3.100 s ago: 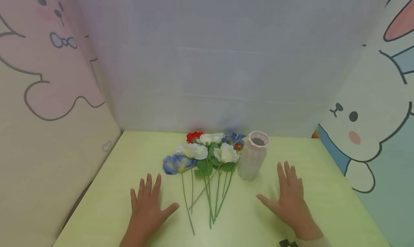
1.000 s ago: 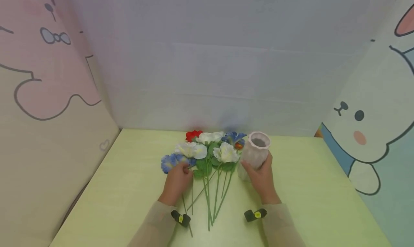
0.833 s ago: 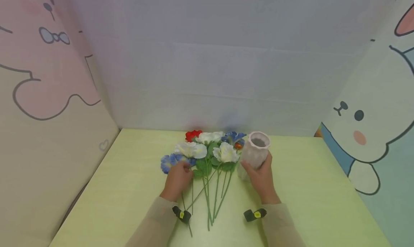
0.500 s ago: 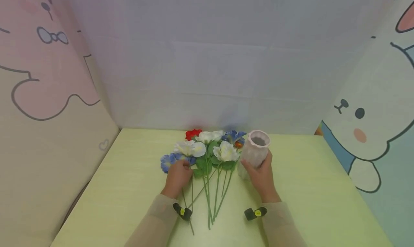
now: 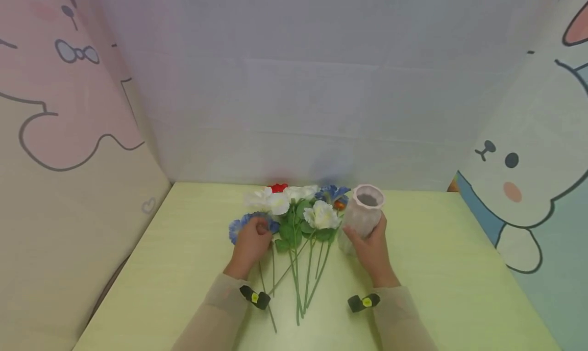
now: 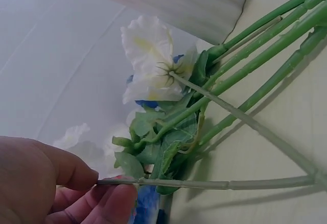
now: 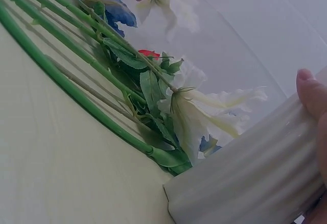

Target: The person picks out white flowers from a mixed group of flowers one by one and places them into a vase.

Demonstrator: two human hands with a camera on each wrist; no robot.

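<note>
The left hand (image 5: 250,244) pinches a white flower's stem (image 6: 204,184), apparently lifting it, while the right hand (image 5: 371,249) grips the vase (image 5: 360,216), so the stem end must next reach its mouth.

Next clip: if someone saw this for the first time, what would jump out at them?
The bunch of artificial flowers lying mid-table, stems toward the person, draws the eye first. The left hand pinches one thin stem at the bunch's left edge, near a blue bloom. The right hand grips a ribbed white vase standing upright just right of the flowers.
</note>
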